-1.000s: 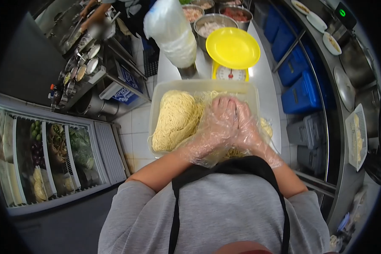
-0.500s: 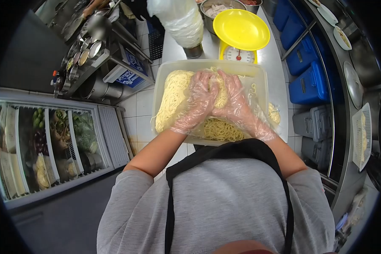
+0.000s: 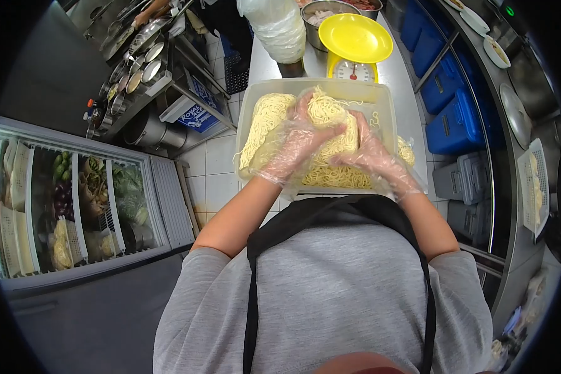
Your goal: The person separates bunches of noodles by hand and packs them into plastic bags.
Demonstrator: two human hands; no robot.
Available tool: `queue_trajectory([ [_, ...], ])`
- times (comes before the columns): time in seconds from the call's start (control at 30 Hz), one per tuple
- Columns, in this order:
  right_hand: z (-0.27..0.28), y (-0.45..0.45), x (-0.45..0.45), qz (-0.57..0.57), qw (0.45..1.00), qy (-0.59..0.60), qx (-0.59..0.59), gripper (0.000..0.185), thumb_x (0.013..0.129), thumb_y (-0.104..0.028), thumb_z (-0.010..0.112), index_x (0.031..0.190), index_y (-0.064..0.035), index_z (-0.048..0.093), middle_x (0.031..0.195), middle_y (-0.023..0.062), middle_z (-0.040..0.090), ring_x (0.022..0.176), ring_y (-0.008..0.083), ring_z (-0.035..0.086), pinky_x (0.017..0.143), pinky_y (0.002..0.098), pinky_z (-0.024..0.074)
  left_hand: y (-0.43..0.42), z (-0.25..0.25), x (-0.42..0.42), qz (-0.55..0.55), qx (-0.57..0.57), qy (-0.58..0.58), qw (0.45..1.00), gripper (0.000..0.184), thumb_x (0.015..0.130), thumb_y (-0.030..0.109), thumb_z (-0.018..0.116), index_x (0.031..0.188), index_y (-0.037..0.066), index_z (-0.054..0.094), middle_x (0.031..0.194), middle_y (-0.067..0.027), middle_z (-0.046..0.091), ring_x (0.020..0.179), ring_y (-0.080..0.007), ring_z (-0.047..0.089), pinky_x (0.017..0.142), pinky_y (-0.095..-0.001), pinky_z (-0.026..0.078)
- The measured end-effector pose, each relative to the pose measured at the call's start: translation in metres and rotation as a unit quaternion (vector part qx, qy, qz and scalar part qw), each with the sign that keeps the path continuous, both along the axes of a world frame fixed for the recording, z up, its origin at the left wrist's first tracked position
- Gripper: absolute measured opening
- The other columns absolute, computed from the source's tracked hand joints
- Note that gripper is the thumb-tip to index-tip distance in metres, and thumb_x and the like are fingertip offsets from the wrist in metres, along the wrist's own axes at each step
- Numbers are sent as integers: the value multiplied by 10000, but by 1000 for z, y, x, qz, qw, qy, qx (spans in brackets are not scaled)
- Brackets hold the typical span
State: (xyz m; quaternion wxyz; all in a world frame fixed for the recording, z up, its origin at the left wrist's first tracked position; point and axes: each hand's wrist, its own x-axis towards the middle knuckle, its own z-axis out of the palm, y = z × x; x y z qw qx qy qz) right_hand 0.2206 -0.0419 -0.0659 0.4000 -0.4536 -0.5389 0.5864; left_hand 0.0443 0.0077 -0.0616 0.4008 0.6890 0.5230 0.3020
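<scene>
A translucent plastic tub (image 3: 380, 93) holds a large mound of pale noodles (image 3: 269, 118) on its left side and looser noodles (image 3: 336, 177) along its near edge. Both my hands wear clear plastic gloves. Between them is a bunch of noodles (image 3: 333, 118), raised above the others. My left hand (image 3: 305, 138) curves round the bunch from the left, its thumb across the front. On the right side of the same bunch, my right hand (image 3: 373, 153) presses with bent fingers. Some fingertips are hidden behind the noodles.
Beyond the tub stand a yellow scale (image 3: 353, 70) with a round pan and a plastic-wrapped stack (image 3: 274, 31). Metal bowls of meat (image 3: 321, 15) are behind. A glass-topped fridge (image 3: 75, 206) is at left, blue bins (image 3: 455, 124) at right. Another person's hand (image 3: 148, 14) shows at upper left.
My hands were close together over the noodles; they have moved apart, with a noodle bunch now visible between them. The view has shifted, so the tub sits higher in the frame.
</scene>
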Motion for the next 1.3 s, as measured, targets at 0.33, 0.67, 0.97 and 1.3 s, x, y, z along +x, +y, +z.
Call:
queue_trajectory([
  [0.33, -6, -1, 37, 98, 994, -43, 19, 871, 642, -147, 839, 1369, -85, 364, 1288, 108, 502, 1234, 225, 465, 1025, 361, 405, -12, 24, -10, -47, -270, -353, 895, 969, 764, 271, 781, 1471, 87, 144, 1404, -198, 347, 1300, -299, 382, 1073, -403, 347],
  [0.67, -36, -10, 12, -119, 989, 70, 47, 495, 738, -227, 791, 1142, -130, 522, 1295, 100, 505, 1202, 206, 456, 1019, 347, 375, -11, -5, -5, -127, -147, -252, 948, 1139, 740, 124, 788, 1471, 100, -86, 1460, -165, 280, 1344, -273, 314, 1102, -381, 292],
  [0.97, 4, 23, 33, -68, 986, 4, -153, 658, 765, -295, 772, 1235, 9, 426, 1299, 203, 489, 1136, 237, 540, 965, 313, 438, -7, -17, -14, -139, -226, -252, 931, 964, 836, 417, 676, 1469, 88, 27, 1468, -136, 266, 1351, -281, 303, 1106, -420, 273],
  [1.3, -3, 32, 20, -53, 984, 126, -113, 1121, 674, -335, 834, 1480, -26, 118, 1431, 215, 339, 1332, 308, 364, 1097, 378, 322, -7, -23, 18, -87, -332, -444, 827, 1007, 828, 360, 710, 1499, 118, 0, 1516, -159, 204, 1361, -333, 297, 1099, -426, 319],
])
